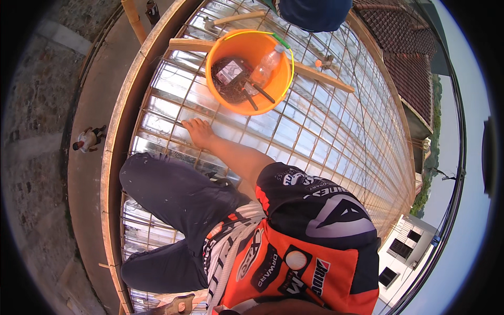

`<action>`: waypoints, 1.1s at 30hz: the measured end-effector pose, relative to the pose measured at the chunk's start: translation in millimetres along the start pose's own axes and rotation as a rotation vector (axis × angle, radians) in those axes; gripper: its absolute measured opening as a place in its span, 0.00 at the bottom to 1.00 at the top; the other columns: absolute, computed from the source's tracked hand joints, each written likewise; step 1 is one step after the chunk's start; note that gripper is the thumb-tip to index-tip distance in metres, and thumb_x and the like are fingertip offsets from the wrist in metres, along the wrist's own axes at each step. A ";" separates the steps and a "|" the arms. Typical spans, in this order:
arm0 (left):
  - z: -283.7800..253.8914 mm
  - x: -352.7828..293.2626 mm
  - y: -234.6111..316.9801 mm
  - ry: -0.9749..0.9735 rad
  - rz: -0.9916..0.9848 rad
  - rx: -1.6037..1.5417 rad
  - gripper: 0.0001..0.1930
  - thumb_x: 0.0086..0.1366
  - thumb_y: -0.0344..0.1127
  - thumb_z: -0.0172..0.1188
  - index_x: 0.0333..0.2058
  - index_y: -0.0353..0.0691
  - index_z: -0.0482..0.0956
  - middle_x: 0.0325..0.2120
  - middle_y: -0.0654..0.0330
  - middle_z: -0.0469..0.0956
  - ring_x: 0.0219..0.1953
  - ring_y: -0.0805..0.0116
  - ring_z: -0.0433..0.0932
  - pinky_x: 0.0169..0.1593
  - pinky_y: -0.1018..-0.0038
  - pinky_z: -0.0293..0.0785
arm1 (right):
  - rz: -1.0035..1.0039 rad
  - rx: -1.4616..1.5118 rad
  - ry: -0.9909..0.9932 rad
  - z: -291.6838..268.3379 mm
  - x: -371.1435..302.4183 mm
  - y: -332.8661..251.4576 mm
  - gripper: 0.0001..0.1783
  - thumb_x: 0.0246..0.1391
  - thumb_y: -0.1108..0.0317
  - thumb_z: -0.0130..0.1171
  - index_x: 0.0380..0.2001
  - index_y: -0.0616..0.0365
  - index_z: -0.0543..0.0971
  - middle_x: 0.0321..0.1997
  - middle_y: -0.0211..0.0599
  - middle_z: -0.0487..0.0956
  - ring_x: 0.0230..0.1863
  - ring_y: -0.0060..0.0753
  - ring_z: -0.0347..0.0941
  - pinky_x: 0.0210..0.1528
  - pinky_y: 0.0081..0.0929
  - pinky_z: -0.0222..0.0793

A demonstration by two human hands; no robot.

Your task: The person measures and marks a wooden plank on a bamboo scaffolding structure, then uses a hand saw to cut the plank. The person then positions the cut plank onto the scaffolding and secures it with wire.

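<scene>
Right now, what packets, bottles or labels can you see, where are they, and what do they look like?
Packet: lies in the orange bucket, left side; dark wrapper with a pale square label.
Bottle: leans in the bucket, right side; clear plastic, orange cap at the rim.
Shirt patches: on the person's orange and black shirt, near bottom of the picture; white, red and black shapes.

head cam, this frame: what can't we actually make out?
- Right hand: not in the head view, hidden behind the person's own torso and jersey.
- Left hand lies on the rebar grid; what its fingers touch underneath is hidden.
- Orange bucket: dark tangle beside the plastic bottle too small to identify.
- Another person: cut off by the top edge.
</scene>
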State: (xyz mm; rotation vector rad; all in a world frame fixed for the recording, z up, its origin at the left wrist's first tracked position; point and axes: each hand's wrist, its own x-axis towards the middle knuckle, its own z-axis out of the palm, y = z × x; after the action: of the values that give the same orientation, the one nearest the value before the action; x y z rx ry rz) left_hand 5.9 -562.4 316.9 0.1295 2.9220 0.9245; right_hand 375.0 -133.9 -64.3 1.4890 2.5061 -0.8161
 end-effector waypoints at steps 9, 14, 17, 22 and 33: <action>-124.8 -29.5 -37.1 0.197 -0.267 -0.423 0.19 0.86 0.50 0.54 0.51 0.41 0.84 0.43 0.68 0.83 0.43 0.79 0.78 0.50 0.75 0.78 | -0.159 -0.348 -0.007 0.5 11.5 -22.6 0.13 0.76 0.57 0.55 0.53 0.49 0.81 0.70 0.36 0.72 0.71 0.50 0.68 0.65 0.63 0.69; -161.1 -127.5 -60.1 0.367 -0.443 -0.384 0.18 0.85 0.51 0.54 0.47 0.43 0.84 0.38 0.68 0.83 0.37 0.80 0.77 0.44 0.76 0.77 | -0.206 -0.399 0.174 32.1 16.1 -0.2 0.15 0.72 0.50 0.60 0.51 0.43 0.85 0.67 0.34 0.76 0.67 0.50 0.72 0.62 0.55 0.71; -166.7 -226.0 -78.6 0.543 -0.623 -0.406 0.19 0.86 0.52 0.53 0.45 0.42 0.82 0.35 0.68 0.82 0.34 0.79 0.77 0.40 0.75 0.77 | -0.285 -0.390 0.128 28.3 1.4 7.7 0.13 0.70 0.53 0.61 0.47 0.47 0.87 0.65 0.34 0.78 0.65 0.48 0.73 0.62 0.51 0.72; -142.4 -353.2 -97.6 0.707 -0.832 -0.335 0.21 0.86 0.53 0.51 0.46 0.40 0.82 0.35 0.67 0.82 0.35 0.77 0.77 0.41 0.73 0.77 | -0.319 -0.366 -0.034 14.9 4.6 27.0 0.19 0.69 0.49 0.58 0.45 0.50 0.89 0.67 0.35 0.77 0.68 0.48 0.70 0.66 0.53 0.70; -90.8 -398.0 -147.9 0.836 -0.973 -0.170 0.22 0.86 0.51 0.53 0.36 0.40 0.79 0.28 0.70 0.73 0.31 0.79 0.66 0.36 0.73 0.67 | -0.567 -0.407 0.041 7.1 17.4 -19.8 0.17 0.73 0.56 0.57 0.46 0.57 0.86 0.58 0.49 0.81 0.60 0.57 0.76 0.58 0.54 0.73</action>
State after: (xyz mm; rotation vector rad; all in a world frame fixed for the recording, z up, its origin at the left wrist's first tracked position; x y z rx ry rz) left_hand 384.2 -775.5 323.7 -1.8752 2.7858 1.1421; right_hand 348.3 -131.3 -68.9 0.6834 2.9285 -0.2843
